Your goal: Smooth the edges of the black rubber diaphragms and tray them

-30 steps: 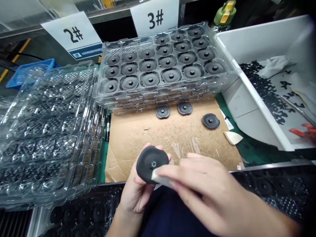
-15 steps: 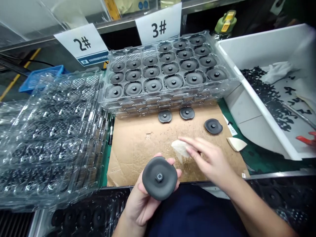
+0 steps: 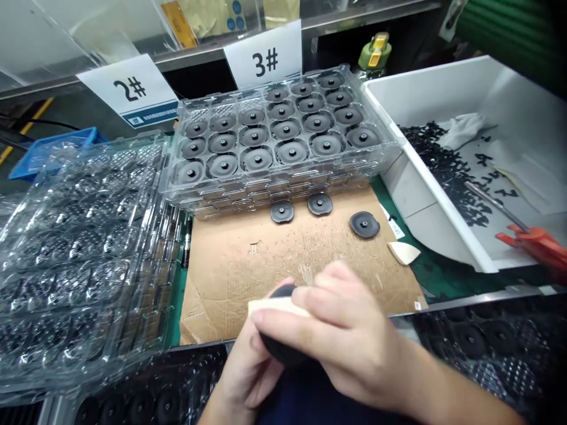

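My left hand (image 3: 245, 369) is closed round a black round disc (image 3: 283, 352), which is tilted and mostly covered by my other hand. Across the face of the disc, my right hand (image 3: 349, 330) pinches a cream sponge wedge (image 3: 275, 304). The wedge appears to touch the disc, though the contact itself is hidden behind my fingers. Beyond my hands, several similar discs with a small centre stud lie on the cardboard sheet (image 3: 230, 265): one disc (image 3: 282, 211), another disc (image 3: 319, 204) and a disc (image 3: 364, 224) farther right. A second cream wedge (image 3: 403, 252) rests at the cardboard's right edge.
A stacked clear tray (image 3: 283, 171) of black discs stands at the back, behind it signs marked 2# and 3#. Clear trays (image 3: 88, 248) pile up at left. On the right, a white bin (image 3: 443, 218) holds small black pieces, a glove and a red-handled tool (image 3: 531, 242).
My right hand has come left and down with the sponge wedge, onto the disc in my left hand. The disc has tilted. The camera view has shifted slightly.
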### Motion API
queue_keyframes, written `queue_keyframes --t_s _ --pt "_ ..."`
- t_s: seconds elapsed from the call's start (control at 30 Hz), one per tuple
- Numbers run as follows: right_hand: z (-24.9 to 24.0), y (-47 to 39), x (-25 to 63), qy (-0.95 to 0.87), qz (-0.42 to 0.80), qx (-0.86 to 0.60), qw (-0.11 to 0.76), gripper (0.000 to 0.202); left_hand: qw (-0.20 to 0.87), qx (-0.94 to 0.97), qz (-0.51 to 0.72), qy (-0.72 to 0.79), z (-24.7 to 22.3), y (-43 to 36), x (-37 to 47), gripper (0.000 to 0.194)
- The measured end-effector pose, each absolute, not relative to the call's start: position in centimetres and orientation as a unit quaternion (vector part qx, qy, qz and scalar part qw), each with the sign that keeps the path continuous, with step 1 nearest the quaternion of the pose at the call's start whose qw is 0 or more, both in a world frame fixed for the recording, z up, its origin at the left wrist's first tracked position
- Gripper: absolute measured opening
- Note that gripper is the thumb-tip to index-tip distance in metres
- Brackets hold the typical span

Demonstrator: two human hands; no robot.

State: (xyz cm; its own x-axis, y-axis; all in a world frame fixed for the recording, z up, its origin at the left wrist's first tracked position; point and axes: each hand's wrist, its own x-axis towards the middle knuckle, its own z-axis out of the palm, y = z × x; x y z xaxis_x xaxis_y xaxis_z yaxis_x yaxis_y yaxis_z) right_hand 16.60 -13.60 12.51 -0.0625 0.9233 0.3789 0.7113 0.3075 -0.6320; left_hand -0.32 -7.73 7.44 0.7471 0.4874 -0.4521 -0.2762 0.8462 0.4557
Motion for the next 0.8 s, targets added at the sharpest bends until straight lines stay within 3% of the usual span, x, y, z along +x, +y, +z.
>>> queue_keyframes --t_s 0.13,0.3,0.47,0.6,0.7,0.8 --pt "12.3 -12.8 15.6 -0.685 0.165 -0.642 0.302 0.034 0.878 0.226 0.245 0.344 6.9 -7.6 -0.5 0.056" --pt "12.1 -12.1 15.3 -0.735 0.153 -0.531 0.393 0.033 0.89 0.212 0.236 0.328 6.7 -7.3 -0.7 0.055" --pt "13.1 -12.1 16.3 -0.69 0.17 -0.632 0.309 0.035 0.856 0.247 0.301 0.341 7.3 -7.2 -0.4 0.052" --pt "13.0 -12.3 14.6 -0.701 0.118 -0.573 0.407 0.035 0.865 0.238 0.301 0.322 8.5 -7.0 0.1 0.049" --pt "12.4 -13.7 13.0 -0.654 0.102 -0.63 0.407 0.04 0.857 0.246 0.316 0.324 9.1 -6.2 0.2 0.05" --pt "11.4 -15.4 13.1 -0.628 0.202 -0.63 0.411 0.035 0.862 0.235 0.328 0.307 9.2 -5.4 0.2 0.049"
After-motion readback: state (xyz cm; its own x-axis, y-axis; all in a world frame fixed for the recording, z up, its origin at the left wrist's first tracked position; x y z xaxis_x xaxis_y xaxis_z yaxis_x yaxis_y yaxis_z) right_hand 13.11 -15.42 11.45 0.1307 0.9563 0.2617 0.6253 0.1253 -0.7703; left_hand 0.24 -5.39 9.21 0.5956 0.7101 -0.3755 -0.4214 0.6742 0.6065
